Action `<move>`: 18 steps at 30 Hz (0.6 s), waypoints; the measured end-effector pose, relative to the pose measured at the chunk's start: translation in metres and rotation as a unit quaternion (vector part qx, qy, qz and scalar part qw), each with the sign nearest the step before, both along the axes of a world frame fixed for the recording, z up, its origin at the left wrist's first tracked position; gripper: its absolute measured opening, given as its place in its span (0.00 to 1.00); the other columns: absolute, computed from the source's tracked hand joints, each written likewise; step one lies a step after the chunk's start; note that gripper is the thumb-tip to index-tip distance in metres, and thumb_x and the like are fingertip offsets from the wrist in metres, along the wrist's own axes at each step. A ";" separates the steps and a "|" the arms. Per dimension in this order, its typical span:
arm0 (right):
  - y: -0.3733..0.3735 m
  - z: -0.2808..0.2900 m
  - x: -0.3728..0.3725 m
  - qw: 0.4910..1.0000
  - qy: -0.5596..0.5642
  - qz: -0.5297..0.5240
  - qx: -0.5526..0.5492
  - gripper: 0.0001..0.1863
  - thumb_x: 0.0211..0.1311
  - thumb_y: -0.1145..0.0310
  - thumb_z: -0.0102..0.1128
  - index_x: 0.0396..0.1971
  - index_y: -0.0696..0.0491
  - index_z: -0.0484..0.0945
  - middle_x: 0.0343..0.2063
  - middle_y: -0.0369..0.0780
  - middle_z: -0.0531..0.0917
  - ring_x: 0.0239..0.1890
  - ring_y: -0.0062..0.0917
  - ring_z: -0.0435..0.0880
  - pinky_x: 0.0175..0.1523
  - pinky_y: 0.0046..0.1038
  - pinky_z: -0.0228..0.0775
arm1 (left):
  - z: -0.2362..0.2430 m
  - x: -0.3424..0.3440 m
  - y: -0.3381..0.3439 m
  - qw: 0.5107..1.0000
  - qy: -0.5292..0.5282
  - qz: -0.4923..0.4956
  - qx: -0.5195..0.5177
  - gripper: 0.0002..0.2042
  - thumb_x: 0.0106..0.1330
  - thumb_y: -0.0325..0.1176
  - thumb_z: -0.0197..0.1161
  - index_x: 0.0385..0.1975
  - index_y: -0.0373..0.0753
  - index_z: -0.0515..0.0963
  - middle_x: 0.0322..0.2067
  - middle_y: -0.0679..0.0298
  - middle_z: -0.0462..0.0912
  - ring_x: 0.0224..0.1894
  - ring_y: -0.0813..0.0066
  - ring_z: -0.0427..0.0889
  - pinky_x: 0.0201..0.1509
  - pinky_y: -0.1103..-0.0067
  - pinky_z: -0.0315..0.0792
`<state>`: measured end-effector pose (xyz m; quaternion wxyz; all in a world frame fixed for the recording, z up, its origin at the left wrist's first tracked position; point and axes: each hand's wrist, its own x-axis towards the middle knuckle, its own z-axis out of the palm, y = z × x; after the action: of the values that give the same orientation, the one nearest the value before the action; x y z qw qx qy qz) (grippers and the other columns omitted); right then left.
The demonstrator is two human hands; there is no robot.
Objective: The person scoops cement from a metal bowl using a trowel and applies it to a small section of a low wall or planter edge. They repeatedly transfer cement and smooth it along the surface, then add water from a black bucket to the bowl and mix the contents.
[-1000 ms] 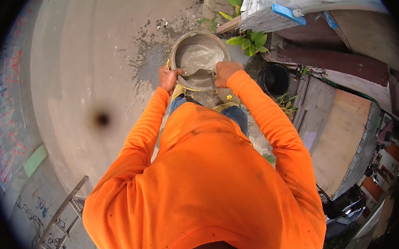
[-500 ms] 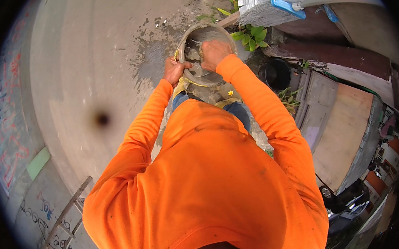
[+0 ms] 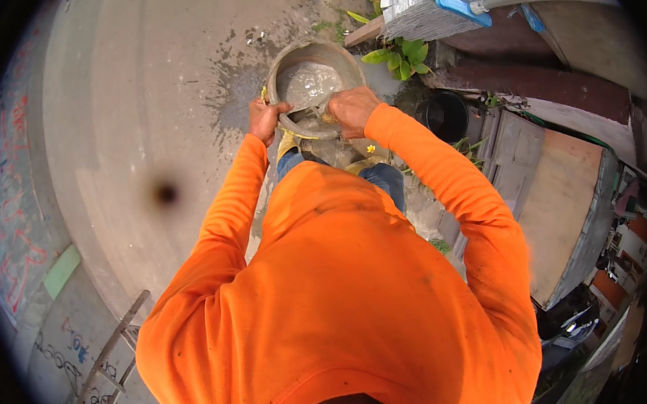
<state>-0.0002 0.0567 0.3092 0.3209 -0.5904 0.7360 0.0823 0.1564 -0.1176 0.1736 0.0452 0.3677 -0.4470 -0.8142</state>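
Observation:
A round bucket, its rim caked with grey cement, stands tilted close in front of my feet. Wet grey slurry glistens inside it. My left hand is closed on the bucket's left rim, thumb reaching over the edge. At the near right part of the rim my right hand is closed, fingers curled inward. Something grey and mud-smeared shows by its fingers over the slurry; its kind cannot be made out.
Splashed wet ground lies left of the bucket. To the right are a leafy plant, a black bucket and a blue-handled brush on a silvery cover. A wooden ladder leans at lower left by a painted wall.
My right hand has drawn back from inside the bucket to its near right rim. The bucket has shifted slightly left and toward me, and the slurry inside shows more.

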 end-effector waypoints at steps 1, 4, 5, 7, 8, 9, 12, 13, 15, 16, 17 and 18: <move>-0.004 -0.006 0.002 1.000 0.005 -0.026 -0.018 0.13 0.43 0.70 0.71 0.33 0.55 0.88 0.35 0.48 0.90 0.42 0.44 0.90 0.47 0.42 0.83 | 0.001 0.001 -0.001 1.000 0.010 -0.002 -0.014 0.12 0.55 0.16 0.69 0.41 0.26 0.84 0.33 0.58 0.89 0.30 0.68 0.87 0.39 0.72 0.83; -0.010 -0.021 0.005 0.993 0.027 -0.094 -0.061 0.14 0.43 0.69 0.72 0.34 0.55 0.88 0.37 0.49 0.89 0.44 0.44 0.90 0.49 0.42 0.83 | 0.003 0.007 -0.005 0.993 -0.055 -0.067 -0.078 0.12 0.54 0.16 0.69 0.40 0.27 0.85 0.32 0.58 0.88 0.29 0.68 0.86 0.38 0.72 0.83; -0.010 -0.025 0.002 0.991 0.040 -0.112 -0.063 0.14 0.44 0.68 0.72 0.34 0.55 0.88 0.37 0.49 0.89 0.45 0.44 0.90 0.50 0.42 0.83 | 0.003 0.008 -0.005 0.995 -0.042 -0.065 -0.058 0.12 0.54 0.16 0.69 0.40 0.27 0.85 0.33 0.58 0.89 0.29 0.69 0.86 0.38 0.73 0.83; -0.007 -0.032 -0.007 0.986 0.061 -0.142 -0.054 0.14 0.45 0.67 0.73 0.34 0.55 0.88 0.38 0.50 0.89 0.45 0.44 0.90 0.50 0.42 0.83 | 0.003 0.010 -0.006 0.998 -0.007 -0.050 -0.023 0.12 0.54 0.16 0.68 0.40 0.27 0.85 0.34 0.58 0.89 0.31 0.70 0.86 0.39 0.74 0.82; -0.003 -0.034 -0.013 0.985 0.069 -0.154 -0.043 0.14 0.46 0.67 0.73 0.34 0.55 0.88 0.38 0.51 0.89 0.45 0.44 0.90 0.51 0.42 0.83 | 0.002 0.010 -0.005 0.999 -0.014 -0.033 -0.025 0.13 0.55 0.16 0.68 0.41 0.27 0.85 0.35 0.58 0.89 0.31 0.70 0.86 0.40 0.73 0.83; 0.001 -0.036 -0.019 0.982 0.082 -0.163 -0.051 0.14 0.47 0.66 0.73 0.35 0.55 0.88 0.39 0.51 0.89 0.45 0.45 0.90 0.51 0.42 0.83 | 0.002 0.011 -0.006 0.999 -0.003 -0.019 -0.025 0.13 0.55 0.16 0.68 0.42 0.27 0.85 0.36 0.58 0.89 0.32 0.70 0.86 0.40 0.73 0.83; 0.015 -0.041 -0.027 0.972 0.105 -0.209 -0.003 0.14 0.47 0.66 0.73 0.35 0.56 0.88 0.41 0.52 0.89 0.45 0.45 0.90 0.51 0.42 0.83 | 0.003 0.007 -0.006 1.000 0.013 -0.005 -0.021 0.15 0.55 0.15 0.67 0.45 0.26 0.84 0.39 0.57 0.89 0.35 0.70 0.87 0.43 0.72 0.83; 0.019 -0.042 -0.025 0.974 0.089 -0.207 -0.003 0.15 0.47 0.66 0.73 0.35 0.57 0.88 0.41 0.52 0.89 0.46 0.45 0.90 0.52 0.43 0.83 | 0.004 0.006 -0.006 1.000 0.016 0.007 -0.024 0.16 0.55 0.15 0.67 0.46 0.26 0.84 0.40 0.56 0.89 0.36 0.69 0.87 0.43 0.71 0.83; 0.027 -0.042 -0.014 0.976 0.065 -0.206 0.037 0.15 0.47 0.65 0.73 0.35 0.58 0.87 0.43 0.53 0.89 0.48 0.46 0.89 0.53 0.43 0.83 | 0.007 0.002 -0.005 1.000 0.019 0.016 -0.008 0.17 0.56 0.15 0.66 0.47 0.26 0.83 0.41 0.56 0.89 0.36 0.69 0.87 0.44 0.71 0.84; 0.029 -0.041 -0.007 0.970 0.043 -0.233 0.047 0.16 0.47 0.65 0.73 0.35 0.58 0.87 0.44 0.53 0.89 0.49 0.47 0.89 0.54 0.43 0.82 | 0.009 0.000 -0.004 0.999 0.037 0.022 -0.001 0.17 0.56 0.15 0.66 0.47 0.26 0.83 0.41 0.56 0.89 0.36 0.68 0.88 0.44 0.70 0.84; 0.031 -0.040 0.002 0.964 0.011 -0.260 0.063 0.17 0.47 0.64 0.73 0.36 0.59 0.87 0.44 0.54 0.89 0.50 0.47 0.88 0.55 0.44 0.81 | 0.010 -0.002 -0.002 0.999 0.022 0.032 0.004 0.16 0.56 0.15 0.66 0.46 0.26 0.83 0.39 0.57 0.89 0.35 0.69 0.87 0.44 0.71 0.83; 0.032 -0.037 0.009 0.955 -0.015 -0.287 0.065 0.18 0.48 0.64 0.73 0.37 0.60 0.87 0.45 0.54 0.88 0.51 0.48 0.88 0.56 0.44 0.80 | 0.010 -0.004 -0.001 0.999 0.027 0.040 0.009 0.16 0.55 0.15 0.67 0.45 0.27 0.84 0.38 0.58 0.89 0.35 0.69 0.87 0.43 0.72 0.83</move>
<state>0.0089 0.0884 0.2717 0.3799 -0.3328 0.8627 0.0254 0.1520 -0.1190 0.1839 0.0865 0.3638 -0.4227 -0.8255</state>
